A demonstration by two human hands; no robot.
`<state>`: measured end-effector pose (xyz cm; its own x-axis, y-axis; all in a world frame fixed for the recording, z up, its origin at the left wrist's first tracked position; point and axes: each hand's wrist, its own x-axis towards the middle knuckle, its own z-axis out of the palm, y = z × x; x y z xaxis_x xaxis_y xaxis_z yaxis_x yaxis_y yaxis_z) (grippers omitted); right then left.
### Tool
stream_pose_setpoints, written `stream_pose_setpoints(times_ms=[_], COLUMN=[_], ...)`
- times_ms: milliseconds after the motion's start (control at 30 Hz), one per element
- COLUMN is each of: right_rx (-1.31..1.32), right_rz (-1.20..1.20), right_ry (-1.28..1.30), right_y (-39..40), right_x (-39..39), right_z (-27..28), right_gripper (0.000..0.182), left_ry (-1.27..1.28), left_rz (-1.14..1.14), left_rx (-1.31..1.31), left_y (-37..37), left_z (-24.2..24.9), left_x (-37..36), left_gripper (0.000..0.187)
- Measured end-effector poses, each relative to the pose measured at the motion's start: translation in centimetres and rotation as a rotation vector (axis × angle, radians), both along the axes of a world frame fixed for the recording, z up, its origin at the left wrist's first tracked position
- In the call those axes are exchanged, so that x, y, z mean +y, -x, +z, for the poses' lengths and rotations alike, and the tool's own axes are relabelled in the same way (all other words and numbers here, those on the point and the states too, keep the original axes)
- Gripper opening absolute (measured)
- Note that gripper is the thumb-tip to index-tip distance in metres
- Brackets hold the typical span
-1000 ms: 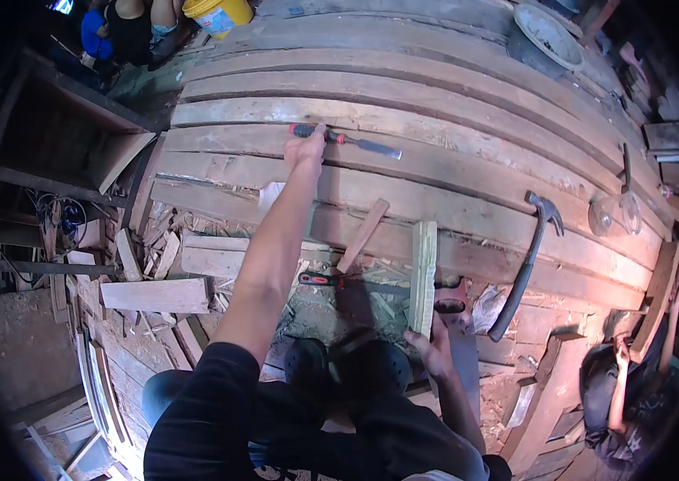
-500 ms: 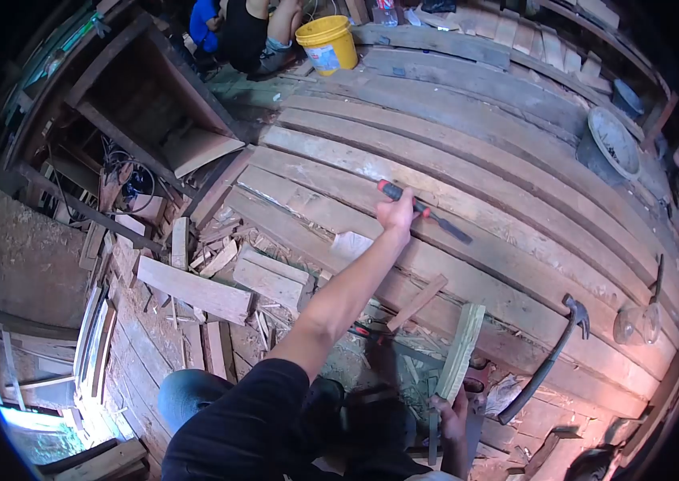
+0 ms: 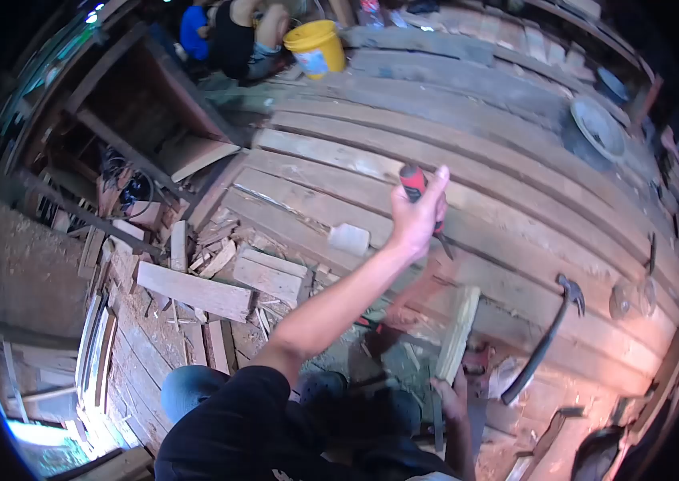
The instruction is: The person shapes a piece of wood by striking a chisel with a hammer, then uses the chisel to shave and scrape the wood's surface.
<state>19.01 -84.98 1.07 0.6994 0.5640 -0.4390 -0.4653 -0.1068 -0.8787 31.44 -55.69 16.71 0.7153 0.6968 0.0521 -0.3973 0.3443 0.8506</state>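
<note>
My left hand (image 3: 418,220) is raised over the planks, fingers closed around the red-and-black handle of a chisel (image 3: 413,183). Its dark blade points down, partly hidden behind the hand. At the lower right, my right hand (image 3: 452,397) grips the lower end of a short, pale wood piece (image 3: 460,330), which stands tilted. To the right of that wood piece lies a claw hammer (image 3: 538,357) with a dark handle. A red object (image 3: 477,358), partly covered, sits just beside my right hand.
Long wooden planks (image 3: 508,184) lie side by side ahead. Wood offcuts (image 3: 195,290) and shavings cover the floor to the left, near a wooden cabinet frame (image 3: 147,104). A yellow bucket (image 3: 315,50), a crouching person (image 3: 235,44) and a grey basin (image 3: 596,130) are farther back.
My left hand has turned and lifted slightly to the right, swinging the chisel blade from pointing right to pointing down. My right hand still holds the wood piece.
</note>
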Motion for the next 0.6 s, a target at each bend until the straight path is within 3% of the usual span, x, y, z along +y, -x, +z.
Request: stream_pose_setpoints(times_ms=[100, 167, 200, 233, 333, 600], right_rx=[0.018, 0.104, -0.029, 0.142, 0.196, 0.276], right_rz=[-0.027, -0.001, -0.047, 0.005, -0.009, 0.045], right_ry=[-0.044, -0.031, -0.087, -0.051, -0.071, -0.127], right_y=[0.2, 0.2, 0.8, 0.3, 0.2, 0.5], right_x=[0.0, -0.9, -1.2, -1.4, -1.8, -2.9], right_z=[0.6, -1.0, -3.1, -1.5, -1.9, -4.1], right_gripper=[0.065, 0.068, 0.066, 0.063, 0.060, 0.069], left_ry=[-0.073, 0.041, 0.026, 0.007, 0.000, 0.013], left_rz=[-0.083, -0.243, -0.317, -0.363, -0.519, -0.522], left_rx=[-0.022, -0.074, -0.134, -0.172, -0.228, -0.142], left_y=[1.3, 1.8, 1.9, 2.0, 1.9, 1.3], left_z=[1.2, 0.7, 0.4, 0.8, -0.6, -0.5], left_x=[-1.5, -1.8, -1.9, -2.5, -3.3, -4.1], left_gripper=[0.040, 0.044, 0.043, 0.042, 0.042, 0.044])
